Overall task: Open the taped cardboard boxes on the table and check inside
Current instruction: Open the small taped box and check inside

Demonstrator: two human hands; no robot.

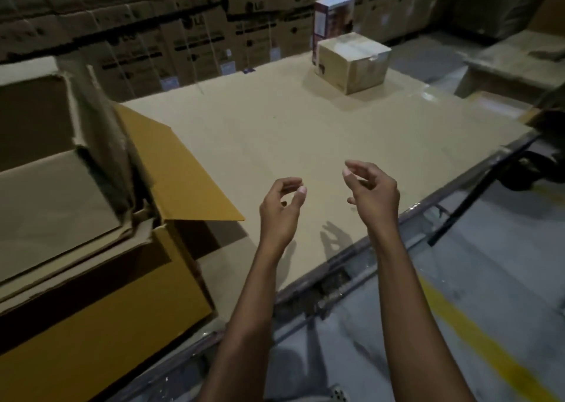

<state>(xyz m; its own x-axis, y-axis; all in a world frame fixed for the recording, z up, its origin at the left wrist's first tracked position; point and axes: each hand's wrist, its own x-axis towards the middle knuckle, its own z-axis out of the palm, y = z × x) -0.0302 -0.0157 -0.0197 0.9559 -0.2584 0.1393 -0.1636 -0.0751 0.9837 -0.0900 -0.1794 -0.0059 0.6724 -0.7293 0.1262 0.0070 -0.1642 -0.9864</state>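
Note:
A large yellow-brown cardboard box (91,294) stands at the left of the table (275,132) with its flaps open; folded cardboard lies inside it. A small taped cardboard box (354,62) sits closed at the far side of the table, with a white and purple carton (333,16) upright behind it. My left hand (282,209) and my right hand (371,190) hover over the table's near edge, fingers loosely curled, holding nothing. Neither hand touches a box.
Stacked brown cartons (183,34) form a wall behind the table. A cart with a black wheel (519,172) stands at the right. The grey floor has a yellow stripe (477,334). Another low cardboard surface (513,62) lies at the far right.

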